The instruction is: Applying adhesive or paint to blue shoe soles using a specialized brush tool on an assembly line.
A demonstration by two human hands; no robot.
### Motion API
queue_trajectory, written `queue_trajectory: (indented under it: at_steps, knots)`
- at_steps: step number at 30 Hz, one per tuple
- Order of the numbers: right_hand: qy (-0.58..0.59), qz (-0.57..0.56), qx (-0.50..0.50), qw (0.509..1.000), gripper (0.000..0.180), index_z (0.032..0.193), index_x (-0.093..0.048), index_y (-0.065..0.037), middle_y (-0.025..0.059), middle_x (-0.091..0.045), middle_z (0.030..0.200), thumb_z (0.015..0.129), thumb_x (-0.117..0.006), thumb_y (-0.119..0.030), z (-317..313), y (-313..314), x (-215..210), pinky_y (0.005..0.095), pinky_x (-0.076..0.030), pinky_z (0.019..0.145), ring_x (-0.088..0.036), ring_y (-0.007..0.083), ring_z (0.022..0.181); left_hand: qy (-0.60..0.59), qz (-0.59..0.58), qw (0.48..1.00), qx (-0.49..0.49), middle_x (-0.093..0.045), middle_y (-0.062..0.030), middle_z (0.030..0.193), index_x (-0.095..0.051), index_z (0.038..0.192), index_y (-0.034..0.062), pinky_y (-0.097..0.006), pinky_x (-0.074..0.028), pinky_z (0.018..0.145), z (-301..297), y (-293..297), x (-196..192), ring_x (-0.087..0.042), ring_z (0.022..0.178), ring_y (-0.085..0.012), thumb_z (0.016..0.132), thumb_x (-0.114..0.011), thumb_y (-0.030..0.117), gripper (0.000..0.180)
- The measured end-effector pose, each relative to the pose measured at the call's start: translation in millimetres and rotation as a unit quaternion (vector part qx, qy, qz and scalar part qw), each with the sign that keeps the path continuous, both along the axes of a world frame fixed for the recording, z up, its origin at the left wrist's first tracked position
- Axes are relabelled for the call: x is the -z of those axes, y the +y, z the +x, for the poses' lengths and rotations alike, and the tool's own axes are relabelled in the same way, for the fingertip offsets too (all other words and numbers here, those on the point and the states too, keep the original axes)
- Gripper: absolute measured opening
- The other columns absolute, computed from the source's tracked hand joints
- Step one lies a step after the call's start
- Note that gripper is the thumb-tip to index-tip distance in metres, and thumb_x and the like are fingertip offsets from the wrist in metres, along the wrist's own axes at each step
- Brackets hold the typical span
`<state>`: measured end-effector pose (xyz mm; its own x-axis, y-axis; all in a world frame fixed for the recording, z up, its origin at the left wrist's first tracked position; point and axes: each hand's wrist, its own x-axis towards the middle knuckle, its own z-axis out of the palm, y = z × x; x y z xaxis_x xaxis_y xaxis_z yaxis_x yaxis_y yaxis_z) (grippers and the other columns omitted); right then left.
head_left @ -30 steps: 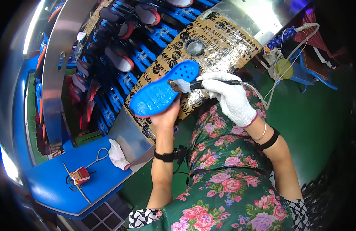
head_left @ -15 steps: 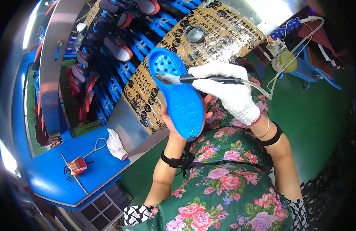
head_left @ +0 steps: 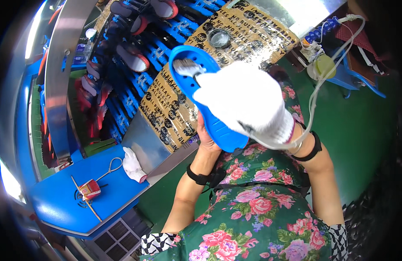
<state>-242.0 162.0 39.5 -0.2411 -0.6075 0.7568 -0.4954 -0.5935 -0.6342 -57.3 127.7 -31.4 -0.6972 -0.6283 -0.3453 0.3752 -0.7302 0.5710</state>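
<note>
My bare left hand [head_left: 207, 137] is wrapped around the side and underside of a blue shoe sole [head_left: 221, 133], tilted with its holed end pointing away from me. My right hand [head_left: 248, 100], in a white knitted glove, grips a brush [head_left: 190, 68] whose pale bristles lie against the inside of that far end. The glove hides most of the brush handle and part of the sole. A thin clear hose [head_left: 313, 98] loops from beside the right wrist up to the far right.
Ahead is a cardboard-covered ledge [head_left: 166, 100] with a small round dish [head_left: 219, 38]. Beyond it, several shoe uppers [head_left: 133, 57] sit on a blue rack. On the left, a blue table [head_left: 57, 195] bears a white glove [head_left: 133, 165] and a red box [head_left: 90, 189].
My right hand has turned over and moved forward, carrying the bristles from the sole's near-left edge toward its far end. The sole has tilted and shifted slightly right.
</note>
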Motion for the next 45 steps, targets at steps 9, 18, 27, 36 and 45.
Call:
queue_trajectory:
  at_steps: [9,18,27,36,45]
  knots:
    - [-0.078,0.021,0.015,0.997,0.022,0.099,-0.077,-0.004,0.0129,-0.076,0.1,0.078,-0.077,-0.003,-18,11,-7,0.0368,-0.056,0.079,-0.071,0.0268,0.086,0.014,0.008,0.999,-0.039,-0.042,-0.0141,0.155,-0.028,0.158,0.0139,-0.057,-0.035,0.117,-12,-9,7,-0.044,0.14,-0.0363,0.087,-0.059,0.072,0.097]
    - [-0.184,0.032,0.001,0.982,0.018,0.093,-0.076,-0.003,0.0148,-0.075,0.096,0.075,-0.078,0.0,-23,10,10,0.0369,-0.057,0.079,-0.072,0.0271,0.087,0.253,0.106,0.959,-0.072,-0.037,-0.0174,0.158,-0.022,0.159,0.0119,-0.056,-0.034,0.118,-51,-28,-10,-0.041,0.142,-0.0363,0.088,-0.054,0.075,0.099]
    - [-0.25,0.065,-0.058,0.964,0.009,0.088,-0.075,-0.003,0.0129,-0.075,0.097,0.079,-0.077,-0.001,-18,12,11,0.0362,-0.056,0.079,-0.072,0.0246,0.086,0.259,0.102,0.957,-0.076,-0.047,-0.0132,0.149,-0.025,0.157,0.0127,-0.064,-0.036,0.113,-71,-40,-11,-0.048,0.132,-0.0483,0.082,-0.057,0.08,0.106]
    - [-0.073,0.073,-0.1,0.99,0.016,0.092,-0.077,-0.005,0.011,-0.075,0.096,0.077,-0.079,-0.004,-15,23,16,0.0382,-0.057,0.078,-0.071,0.0285,0.087,0.363,-0.061,0.93,0.001,-0.055,-0.0132,0.141,-0.039,0.149,0.0076,-0.059,-0.045,0.107,-85,-52,-4,-0.047,0.135,-0.0419,0.08,-0.065,0.076,0.101]
    - [-0.074,0.023,-0.091,0.993,0.026,0.106,-0.078,-0.01,0.008,-0.075,0.102,0.081,-0.075,-0.008,-5,39,29,0.0386,-0.056,0.084,-0.071,0.0266,0.093,0.347,0.03,0.934,0.075,-0.048,-0.0246,0.145,-0.033,0.154,0.0206,-0.065,-0.051,0.095,-73,-65,-1,-0.056,0.119,-0.0513,0.079,-0.073,0.069,0.098]
